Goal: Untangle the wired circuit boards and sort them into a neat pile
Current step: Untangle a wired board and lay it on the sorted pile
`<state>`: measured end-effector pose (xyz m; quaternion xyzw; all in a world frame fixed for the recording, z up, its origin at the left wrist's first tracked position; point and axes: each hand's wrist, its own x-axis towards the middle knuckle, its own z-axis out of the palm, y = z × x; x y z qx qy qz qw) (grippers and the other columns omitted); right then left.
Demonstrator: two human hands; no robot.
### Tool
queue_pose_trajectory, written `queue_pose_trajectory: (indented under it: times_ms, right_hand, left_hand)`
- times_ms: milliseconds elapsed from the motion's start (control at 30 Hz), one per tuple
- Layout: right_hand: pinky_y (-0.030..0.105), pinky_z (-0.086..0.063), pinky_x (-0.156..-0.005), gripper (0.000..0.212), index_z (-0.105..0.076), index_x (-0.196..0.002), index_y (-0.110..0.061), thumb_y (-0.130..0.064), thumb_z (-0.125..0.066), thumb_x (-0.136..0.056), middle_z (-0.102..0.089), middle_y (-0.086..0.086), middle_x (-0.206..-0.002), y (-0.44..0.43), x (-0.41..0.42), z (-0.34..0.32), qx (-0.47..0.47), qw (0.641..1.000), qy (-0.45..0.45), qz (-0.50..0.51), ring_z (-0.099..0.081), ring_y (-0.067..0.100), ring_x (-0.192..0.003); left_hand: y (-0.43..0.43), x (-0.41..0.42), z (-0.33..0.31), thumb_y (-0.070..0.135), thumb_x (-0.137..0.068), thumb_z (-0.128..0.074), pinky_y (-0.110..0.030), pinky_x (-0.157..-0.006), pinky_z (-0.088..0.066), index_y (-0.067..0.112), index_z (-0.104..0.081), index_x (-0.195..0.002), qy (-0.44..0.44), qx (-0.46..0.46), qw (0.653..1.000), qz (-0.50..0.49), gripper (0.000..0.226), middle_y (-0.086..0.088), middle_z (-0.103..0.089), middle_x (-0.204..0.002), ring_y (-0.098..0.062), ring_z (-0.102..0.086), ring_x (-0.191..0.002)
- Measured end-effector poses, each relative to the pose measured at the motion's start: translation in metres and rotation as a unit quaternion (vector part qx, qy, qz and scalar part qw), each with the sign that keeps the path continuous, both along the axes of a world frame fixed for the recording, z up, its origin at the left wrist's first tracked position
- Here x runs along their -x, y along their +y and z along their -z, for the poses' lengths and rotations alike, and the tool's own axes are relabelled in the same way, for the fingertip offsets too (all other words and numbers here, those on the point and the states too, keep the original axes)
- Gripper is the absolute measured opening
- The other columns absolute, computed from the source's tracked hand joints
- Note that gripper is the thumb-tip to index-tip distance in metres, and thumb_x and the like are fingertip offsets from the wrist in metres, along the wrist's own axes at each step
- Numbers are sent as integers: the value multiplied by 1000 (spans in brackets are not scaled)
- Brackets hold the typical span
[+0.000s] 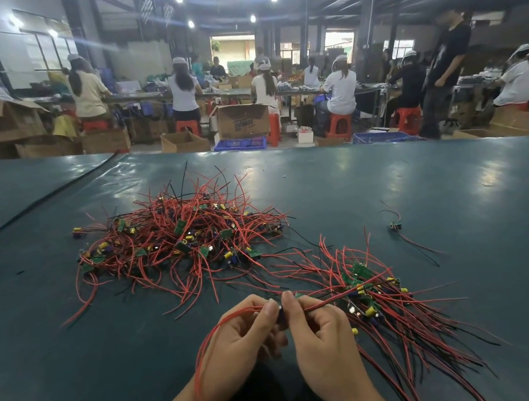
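A tangled heap of small green circuit boards with red and black wires [179, 238] lies on the dark green table, ahead and left of centre. A sorted pile [387, 305] with wires fanning toward the lower right lies to my right. Both hands meet near the front edge around one wired circuit board [280, 312]. My left hand [244, 345] pinches it, and its red wires loop back over that wrist. My right hand [319, 334] pinches the same piece from the other side, with a red wire running from it into the sorted pile. The board itself is mostly hidden by my fingers.
A single stray wired board [396, 225] lies apart at the right. A black cable [38, 203] crosses the table's far left. Beyond the table's far edge [317, 147], several people sit on red stools among cardboard boxes and blue crates.
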<state>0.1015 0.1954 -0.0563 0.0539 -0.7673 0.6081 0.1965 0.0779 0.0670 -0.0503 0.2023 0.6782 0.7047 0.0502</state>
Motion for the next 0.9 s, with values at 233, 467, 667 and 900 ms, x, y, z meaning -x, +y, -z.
queue_pose_trajectory:
  times_ms: [233,467,667,900]
  right_hand:
    - [34,-52,-62,49,-70,-69,-2,-37,-47,-96,-65,6,-64,-3,1,-2,27,997,-23,-61,-61,18,-61]
    - [20,-26,-42,45,-71,-60,-15,-38,-50,-93,-36,0,-47,15,6,-4,152,987,-48,28,-29,12,-42]
    - [27,-21,-47,49,-70,-60,-11,-44,-49,-90,-30,9,-50,16,8,-2,164,985,-37,43,-26,14,-43]
    - [23,-30,-40,73,-68,-59,-16,-76,-30,-76,-41,-2,-48,18,4,-7,331,942,-50,-4,-34,10,-40]
  left_hand:
    - [-6,5,3,49,-78,-57,-23,-57,-49,26,-63,-64,-15,-38,999,-30,28,-3,-60,-62,-15,-56,-57]
    - [-8,9,-2,48,-71,-59,-25,-52,-43,27,-63,-60,-41,-121,985,-114,24,-6,-60,-61,-14,-51,-53]
    - [-5,8,-4,37,-77,-57,-31,-55,-36,21,-59,-59,-66,-153,977,-130,25,-9,-56,-60,-17,-47,-50]
    - [-5,6,-7,49,-77,-50,-26,-51,-38,11,-52,-65,-137,-138,979,-58,40,-7,-52,-58,-16,-46,-48]
